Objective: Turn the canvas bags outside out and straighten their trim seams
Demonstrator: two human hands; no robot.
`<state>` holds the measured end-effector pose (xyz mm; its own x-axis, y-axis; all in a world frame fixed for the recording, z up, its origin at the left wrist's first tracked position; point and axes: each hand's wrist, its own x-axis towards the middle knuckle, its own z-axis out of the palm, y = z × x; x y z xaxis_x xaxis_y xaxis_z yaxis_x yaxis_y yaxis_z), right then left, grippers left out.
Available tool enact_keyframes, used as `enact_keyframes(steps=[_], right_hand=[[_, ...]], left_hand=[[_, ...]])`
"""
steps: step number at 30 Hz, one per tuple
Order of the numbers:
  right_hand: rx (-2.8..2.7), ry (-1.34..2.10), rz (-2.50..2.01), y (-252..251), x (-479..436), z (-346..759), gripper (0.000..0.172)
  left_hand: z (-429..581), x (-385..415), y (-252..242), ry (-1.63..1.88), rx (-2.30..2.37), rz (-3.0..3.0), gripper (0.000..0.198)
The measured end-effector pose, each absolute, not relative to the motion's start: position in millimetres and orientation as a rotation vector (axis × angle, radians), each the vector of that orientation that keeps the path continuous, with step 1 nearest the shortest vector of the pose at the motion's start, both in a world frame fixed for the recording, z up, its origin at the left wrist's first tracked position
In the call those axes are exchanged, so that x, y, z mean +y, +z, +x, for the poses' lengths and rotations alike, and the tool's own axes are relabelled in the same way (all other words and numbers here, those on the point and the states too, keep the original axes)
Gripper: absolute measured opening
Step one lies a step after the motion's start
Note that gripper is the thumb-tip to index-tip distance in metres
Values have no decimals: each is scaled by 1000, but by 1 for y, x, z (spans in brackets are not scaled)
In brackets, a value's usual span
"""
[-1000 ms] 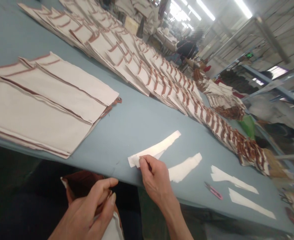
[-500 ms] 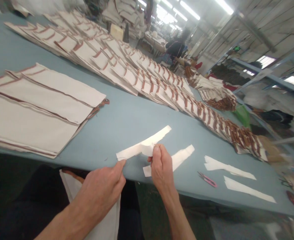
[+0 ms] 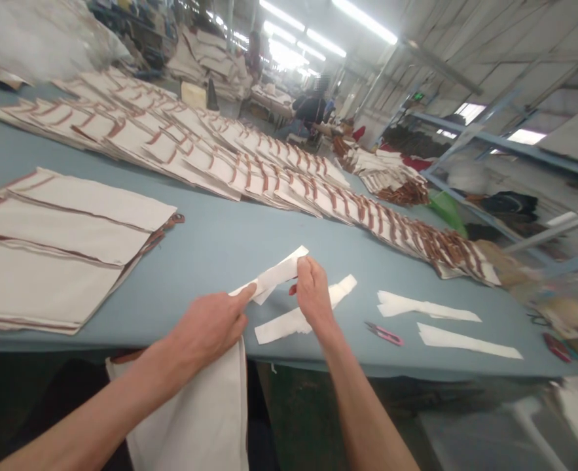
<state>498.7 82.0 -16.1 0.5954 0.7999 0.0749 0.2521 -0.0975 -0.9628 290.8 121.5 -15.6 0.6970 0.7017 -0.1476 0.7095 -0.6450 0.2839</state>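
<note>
My left hand (image 3: 209, 326) and my right hand (image 3: 311, 292) both pinch a narrow white paper strip (image 3: 275, 275) and hold it just above the blue table (image 3: 230, 235). The left fingertips grip its near end, the right fingers its middle. A second white strip (image 3: 283, 322) lies on the table under my right hand. A cream cloth piece (image 3: 195, 418) hangs below the table edge under my left forearm.
A stack of cream fabric panels with brown trim (image 3: 53, 242) lies to the left. Long rows of similar pieces (image 3: 249, 170) run across the table. Two more white strips (image 3: 426, 307) (image 3: 465, 340) and a pink snipper (image 3: 384, 334) lie right. A person (image 3: 311, 108) stands far back.
My left hand rose from the cloth in my lap to take the strip's end. My right hand lifted the strip off the table. The view tilted up.
</note>
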Motion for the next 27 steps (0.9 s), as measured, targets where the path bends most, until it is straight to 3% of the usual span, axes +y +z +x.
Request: enact_keyframes(steps=[5, 10, 17, 25, 27], right_hand=[[-620, 755, -1444, -11, 110, 517, 42], [-365, 858, -1321, -9, 147, 540, 28], [-173, 779, -1256, -9, 183, 595, 38], [-94, 680, -1211, -8, 211, 666, 38], [-89, 663, -1202, -6, 214, 679, 35]], left_hand=[[302, 134, -20, -139, 1081, 2642, 63], [300, 132, -20, -155, 1104, 2660, 61], [302, 132, -25, -200, 1107, 2668, 66], [305, 137, -38, -348, 1123, 2661, 72], [301, 136, -50, -230, 1129, 2630, 70]])
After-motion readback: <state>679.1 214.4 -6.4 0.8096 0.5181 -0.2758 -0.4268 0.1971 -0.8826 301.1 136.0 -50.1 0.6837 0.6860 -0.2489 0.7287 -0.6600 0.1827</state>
